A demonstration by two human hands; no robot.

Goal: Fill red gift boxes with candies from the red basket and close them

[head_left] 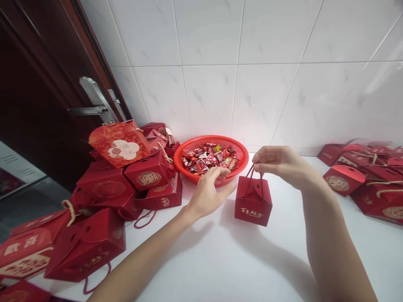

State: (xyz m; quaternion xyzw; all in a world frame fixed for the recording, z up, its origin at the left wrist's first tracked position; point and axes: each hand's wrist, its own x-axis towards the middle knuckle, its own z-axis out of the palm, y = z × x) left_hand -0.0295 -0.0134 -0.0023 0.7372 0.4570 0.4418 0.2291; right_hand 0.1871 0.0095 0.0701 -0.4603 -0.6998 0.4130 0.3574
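A small dark-red gift box (253, 202) with gold lettering hangs by its cord handle (249, 181). My right hand (280, 163) pinches the top of that cord, with the box upright beneath it and a shadow below on the white table. To its left, my left hand (210, 188) is held with thumb and fingers apart and nothing in it, in front of the red plastic basket (180, 152). Wrapped candies (209, 158), mostly red, fill the basket.
On the left, red gift boxes (105, 184) are piled up, some with loose cords. More red boxes (344, 179) are grouped at the right. Behind stands a white tiled wall (209, 96), with a dark door (47, 63) and its metal handle (91, 110) at left.
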